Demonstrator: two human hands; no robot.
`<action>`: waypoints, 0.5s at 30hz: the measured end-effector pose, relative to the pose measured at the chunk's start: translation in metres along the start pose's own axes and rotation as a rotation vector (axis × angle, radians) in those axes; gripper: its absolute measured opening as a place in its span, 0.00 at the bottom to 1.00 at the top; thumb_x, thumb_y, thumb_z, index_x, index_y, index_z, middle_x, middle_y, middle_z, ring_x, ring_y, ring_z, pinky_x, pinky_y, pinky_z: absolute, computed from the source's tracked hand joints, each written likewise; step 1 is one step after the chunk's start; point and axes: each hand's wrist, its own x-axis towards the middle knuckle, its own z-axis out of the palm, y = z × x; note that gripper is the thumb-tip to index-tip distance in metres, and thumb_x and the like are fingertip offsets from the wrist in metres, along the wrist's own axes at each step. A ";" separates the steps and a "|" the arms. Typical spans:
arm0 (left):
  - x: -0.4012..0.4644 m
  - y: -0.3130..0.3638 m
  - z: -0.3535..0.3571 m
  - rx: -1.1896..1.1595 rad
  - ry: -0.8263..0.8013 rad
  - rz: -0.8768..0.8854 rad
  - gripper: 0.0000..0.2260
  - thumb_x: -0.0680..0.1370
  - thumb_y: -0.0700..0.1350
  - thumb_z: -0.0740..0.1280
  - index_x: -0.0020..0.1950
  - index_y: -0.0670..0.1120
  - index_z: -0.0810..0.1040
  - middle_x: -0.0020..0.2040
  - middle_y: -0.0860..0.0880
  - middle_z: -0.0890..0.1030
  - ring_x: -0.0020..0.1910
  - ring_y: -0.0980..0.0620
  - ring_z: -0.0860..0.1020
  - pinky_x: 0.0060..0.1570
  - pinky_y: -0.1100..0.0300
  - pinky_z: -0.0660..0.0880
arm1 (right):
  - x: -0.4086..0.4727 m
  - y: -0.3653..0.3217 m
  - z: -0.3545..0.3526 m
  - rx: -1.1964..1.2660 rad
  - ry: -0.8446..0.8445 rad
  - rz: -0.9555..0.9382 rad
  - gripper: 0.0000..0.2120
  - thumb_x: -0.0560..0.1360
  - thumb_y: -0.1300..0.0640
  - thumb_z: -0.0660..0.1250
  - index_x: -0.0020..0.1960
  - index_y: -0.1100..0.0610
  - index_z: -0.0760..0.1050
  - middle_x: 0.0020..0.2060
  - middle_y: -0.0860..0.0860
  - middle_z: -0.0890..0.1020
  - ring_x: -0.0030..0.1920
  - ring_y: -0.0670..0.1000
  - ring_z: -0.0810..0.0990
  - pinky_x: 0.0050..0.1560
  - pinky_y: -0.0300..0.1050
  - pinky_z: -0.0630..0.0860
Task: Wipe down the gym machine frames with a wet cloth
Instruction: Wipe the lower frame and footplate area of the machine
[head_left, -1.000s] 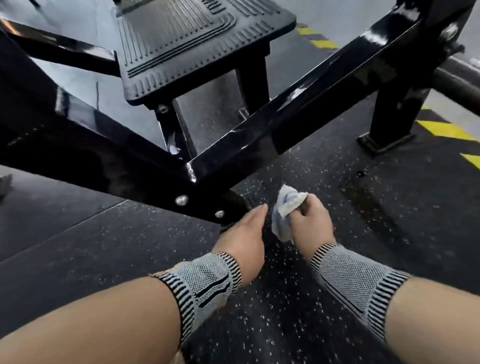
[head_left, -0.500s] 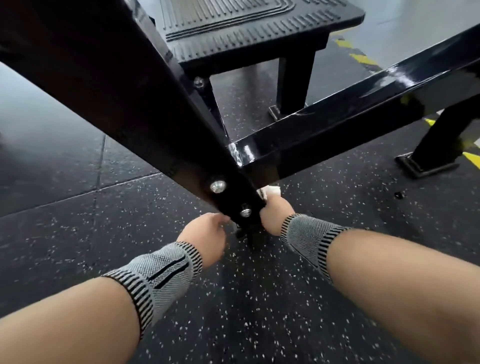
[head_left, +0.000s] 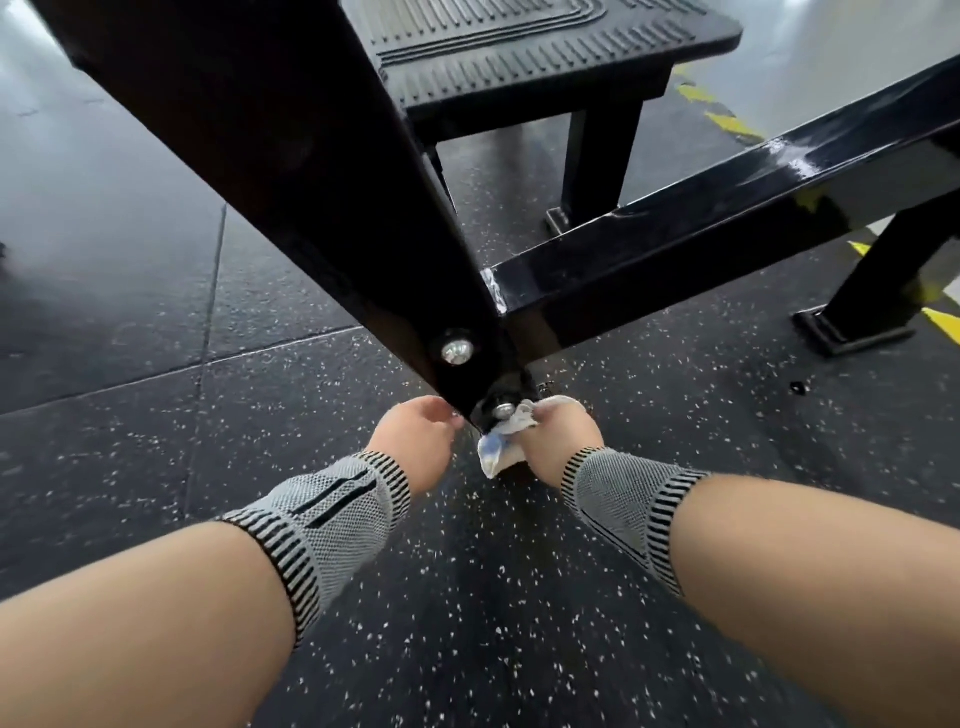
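A thick black steel frame beam slants down from the upper left to a bolted joint near the floor. A glossy black crossbar runs from that joint to the upper right. My right hand is shut on a crumpled white and blue cloth, which it presses against the low end of the joint by a bolt. My left hand rests just left of the same beam end, its fingers curled under the metal and partly hidden. Both wrists wear grey striped bands.
A black ribbed footplate on two legs stands behind the joint. A frame foot sits on the floor at right. Speckled black rubber flooring lies below, with yellow hazard stripes at the far right.
My view has dropped closer to the joint. My right hand has carried the cloth from open air in to the bolted beam end, where more cloth now shows; the left hand has closed in beside it.
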 end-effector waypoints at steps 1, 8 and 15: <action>0.000 0.000 -0.002 0.013 -0.004 0.012 0.14 0.79 0.34 0.59 0.60 0.42 0.78 0.55 0.46 0.82 0.48 0.46 0.80 0.40 0.57 0.73 | -0.004 -0.001 -0.001 -0.064 0.039 -0.063 0.11 0.76 0.51 0.63 0.47 0.58 0.79 0.47 0.58 0.82 0.51 0.59 0.79 0.45 0.46 0.72; 0.005 0.002 -0.007 -0.002 0.000 0.011 0.17 0.77 0.32 0.56 0.58 0.46 0.78 0.54 0.50 0.82 0.26 0.58 0.72 0.23 0.68 0.66 | -0.002 0.005 0.002 -0.350 -0.012 -0.148 0.12 0.78 0.53 0.60 0.54 0.59 0.77 0.52 0.58 0.80 0.53 0.58 0.78 0.49 0.46 0.72; 0.002 0.002 -0.014 -0.062 -0.006 -0.061 0.18 0.78 0.30 0.56 0.64 0.44 0.75 0.54 0.51 0.80 0.15 0.63 0.66 0.16 0.69 0.62 | -0.020 -0.008 0.013 -0.185 -0.060 -0.312 0.09 0.75 0.60 0.60 0.51 0.58 0.77 0.42 0.51 0.78 0.41 0.51 0.76 0.39 0.41 0.73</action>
